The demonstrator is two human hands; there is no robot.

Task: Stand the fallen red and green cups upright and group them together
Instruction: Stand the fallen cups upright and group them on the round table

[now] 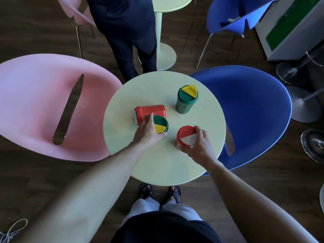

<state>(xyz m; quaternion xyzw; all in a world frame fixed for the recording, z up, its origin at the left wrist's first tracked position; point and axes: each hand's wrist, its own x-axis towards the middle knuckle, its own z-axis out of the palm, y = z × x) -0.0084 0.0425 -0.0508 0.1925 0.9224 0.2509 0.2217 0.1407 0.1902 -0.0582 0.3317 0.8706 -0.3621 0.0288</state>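
— Lying on its side at left of the round table (133, 165): red cup (150, 112), lid end facing the pink chair (35, 109).
— Next along?
— Left hand (149, 131), fingers wrapped round an upright green cup (162, 124) touching the fallen one.
— Further right?
— Right hand (199, 144), fingers closed on the rim of an upright red cup with a white flap (185, 137).
— Behind?
— Second green cup (185, 100), upright, apart, near the blue chair (254, 116).

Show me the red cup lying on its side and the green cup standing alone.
fallen red cup (152, 110): head view, on its side wall.
far green cup (187, 93): head view, on its green-and-yellow lid.
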